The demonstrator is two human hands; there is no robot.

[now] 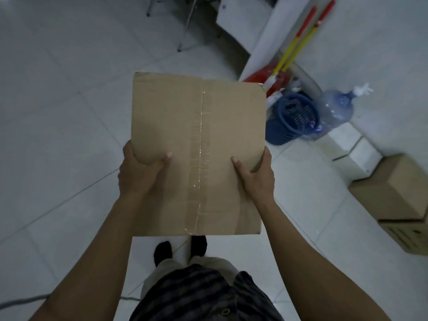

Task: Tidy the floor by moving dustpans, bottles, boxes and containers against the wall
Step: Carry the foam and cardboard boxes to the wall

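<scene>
Left hand (139, 172) grips the left edge of the taped cardboard box (199, 135), thumb on top, fingers hidden beneath. Box held flat above the floor (58, 112), over the feet. Right hand (254, 177) grips its right edge likewise. Along the floor's right edge: blue basket (294, 117), water bottle (335, 107), brown cartons (393, 193).

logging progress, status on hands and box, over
Held: left hand and right hand grip the cardboard box, off the floor. Ahead right by the wall: blue basket, water jug, brown boxes.
</scene>
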